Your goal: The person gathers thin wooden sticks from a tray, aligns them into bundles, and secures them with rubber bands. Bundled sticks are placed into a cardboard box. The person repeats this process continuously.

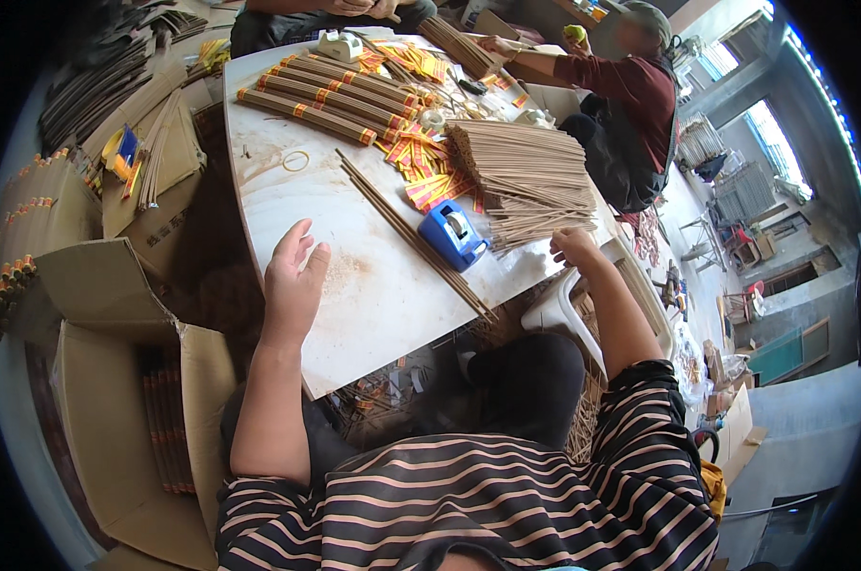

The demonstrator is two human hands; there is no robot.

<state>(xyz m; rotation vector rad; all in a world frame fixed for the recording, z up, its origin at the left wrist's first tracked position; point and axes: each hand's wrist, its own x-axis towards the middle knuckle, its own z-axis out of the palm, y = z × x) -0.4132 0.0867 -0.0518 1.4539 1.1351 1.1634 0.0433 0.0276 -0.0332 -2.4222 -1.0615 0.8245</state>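
Note:
My left hand (pixel 295 276) is over the left edge of the white table (pixel 345 324), fingers apart and nothing in it. My right hand (pixel 573 247) is by the near right corner of a pile of brown incense sticks (pixel 526 171), its fingers curled; what they hold, if anything, is too small to make out. Between my hands stands a blue tape dispenser (pixel 442 246). A few loose incense sticks (pixel 381 202) lie diagonally to its left, reaching past the near table edge. Red and yellow paper labels (pixel 421 162) are scattered beside the pile.
Several banded bundles (pixel 321 100) lie at the table's far left. An open cardboard box (pixel 117 419) with bundles inside stands left of me. A white plastic tub (pixel 552 312) is under the right edge. Across the table, a person in dark red (pixel 630 109) handles sticks.

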